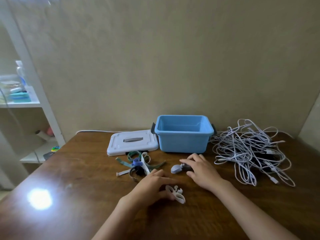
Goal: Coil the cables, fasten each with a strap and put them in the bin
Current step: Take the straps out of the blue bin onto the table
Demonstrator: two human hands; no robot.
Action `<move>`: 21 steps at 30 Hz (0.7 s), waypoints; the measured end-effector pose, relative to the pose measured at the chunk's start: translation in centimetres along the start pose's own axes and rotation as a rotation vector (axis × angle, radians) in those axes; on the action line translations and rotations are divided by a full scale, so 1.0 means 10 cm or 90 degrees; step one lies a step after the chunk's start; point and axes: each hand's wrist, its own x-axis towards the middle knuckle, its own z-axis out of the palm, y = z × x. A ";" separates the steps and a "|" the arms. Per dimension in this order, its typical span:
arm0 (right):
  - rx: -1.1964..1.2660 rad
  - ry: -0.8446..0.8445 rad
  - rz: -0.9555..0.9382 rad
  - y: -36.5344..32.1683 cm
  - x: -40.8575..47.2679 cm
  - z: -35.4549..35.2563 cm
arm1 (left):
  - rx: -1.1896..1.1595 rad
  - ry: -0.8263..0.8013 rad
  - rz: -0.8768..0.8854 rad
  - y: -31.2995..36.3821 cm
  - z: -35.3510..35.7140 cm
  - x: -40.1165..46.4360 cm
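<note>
Both our hands rest low on the brown wooden table (86, 170), straps beneath them, cables not yet coiled.

Our left hand (152, 186) lies flat with fingers loosely spread, touching a small white looped strap (176, 194). Our right hand (200, 168) curls over a grey-and-dark strap bundle (178, 168); we cannot tell whether it truly grips it. A heap of coloured straps (138, 163) sits just left. The open light-blue plastic bin (183, 134) stands behind, its white lid (131, 142) beside it, and the tangled white cables (251, 149) lie to its right.
</note>
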 end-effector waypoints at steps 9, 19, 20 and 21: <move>-0.018 0.048 0.008 0.01 -0.27 -0.03 | -0.038 0.120 -0.012 0.11 0.18 -0.16; 0.151 0.200 0.021 0.13 -0.12 -0.59 | -0.176 0.381 -0.080 0.09 -0.41 0.18; 0.156 0.216 0.013 0.12 -0.04 -0.68 | -0.163 0.393 -0.083 0.09 -0.52 0.29; 0.155 0.236 0.005 0.12 0.06 -0.77 | -0.142 0.404 -0.081 0.08 -0.63 0.41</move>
